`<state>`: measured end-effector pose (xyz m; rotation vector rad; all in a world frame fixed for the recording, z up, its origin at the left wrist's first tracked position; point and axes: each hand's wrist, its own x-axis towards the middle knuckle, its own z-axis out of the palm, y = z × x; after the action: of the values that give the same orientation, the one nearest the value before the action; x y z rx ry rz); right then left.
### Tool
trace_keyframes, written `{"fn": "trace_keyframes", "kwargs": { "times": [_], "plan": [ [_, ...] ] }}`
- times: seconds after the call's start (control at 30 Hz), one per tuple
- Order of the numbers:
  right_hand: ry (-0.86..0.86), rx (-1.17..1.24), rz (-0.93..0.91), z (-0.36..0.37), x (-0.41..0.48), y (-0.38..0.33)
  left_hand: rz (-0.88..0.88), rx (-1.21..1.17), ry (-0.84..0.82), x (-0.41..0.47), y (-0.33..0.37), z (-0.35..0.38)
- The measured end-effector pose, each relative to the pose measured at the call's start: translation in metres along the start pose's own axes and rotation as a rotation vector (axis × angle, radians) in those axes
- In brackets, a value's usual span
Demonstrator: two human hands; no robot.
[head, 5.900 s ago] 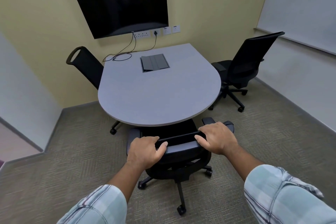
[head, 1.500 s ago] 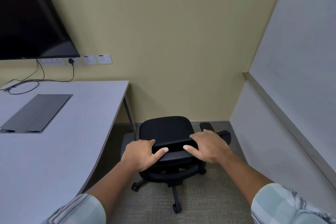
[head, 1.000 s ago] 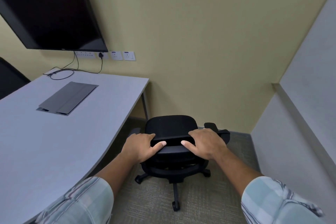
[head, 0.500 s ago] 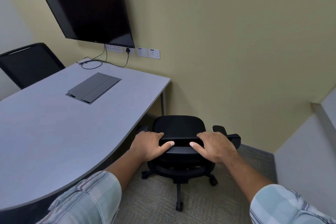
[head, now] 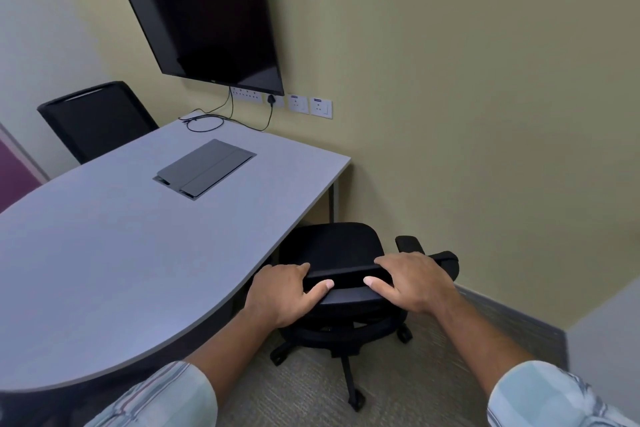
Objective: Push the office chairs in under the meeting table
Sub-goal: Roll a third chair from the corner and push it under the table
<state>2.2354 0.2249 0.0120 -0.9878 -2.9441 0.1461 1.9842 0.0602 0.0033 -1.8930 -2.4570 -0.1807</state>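
A black office chair (head: 336, 246) stands right in front of me, beside the right edge of the grey meeting table (head: 114, 253). My left hand (head: 284, 291) and my right hand (head: 412, 279) both grip the top bar of its backrest. The seat's left side lies close to the table edge, and its right armrest (head: 410, 243) sticks out toward the yellow wall. A second black chair (head: 97, 118) stands at the table's far left side, its seat hidden behind the tabletop.
A dark cable-box lid (head: 204, 168) is set into the tabletop. A black screen (head: 204, 14) hangs on the wall above sockets (head: 308, 106) and cables. A table leg (head: 332, 198) stands near the wall. A grey wall (head: 609, 333) closes in at the right.
I left the chair at the table's curved end and took hold of the one at the right side. Over the last second my view has swung left, with the chair now nearer the table edge.
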Motion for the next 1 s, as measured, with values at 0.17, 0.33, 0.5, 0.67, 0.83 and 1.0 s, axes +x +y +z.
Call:
{"fn": "trace_keyframes", "kwargs": {
  "times": [0.17, 0.33, 0.5, 0.67, 0.83, 1.0],
  "plan": [
    [0.0, 0.011, -0.084, -0.004, 0.031, 0.018, -0.065, -0.016, 0.003, 0.008, 0.006, 0.002],
    [-0.014, 0.006, -0.161, -0.01, 0.064, 0.039, -0.13, 0.015, 0.008, 0.02, 0.017, 0.001],
    [-0.002, 0.027, -0.219, -0.007, 0.096, 0.058, -0.207, 0.023, 0.04, 0.034, 0.024, 0.003],
    [-0.028, -0.007, -0.294, -0.009, 0.128, 0.071, -0.266, 0.039, 0.033, 0.048, 0.029, 0.006],
    [-0.044, 0.004, -0.356, -0.012, 0.16, 0.084, -0.327, 0.03, 0.023, 0.065, 0.034, 0.004],
    [-0.034, 0.011, -0.46, -0.017, 0.193, 0.099, -0.421, 0.021, 0.037, 0.086, 0.043, 0.004]
  ]
}}
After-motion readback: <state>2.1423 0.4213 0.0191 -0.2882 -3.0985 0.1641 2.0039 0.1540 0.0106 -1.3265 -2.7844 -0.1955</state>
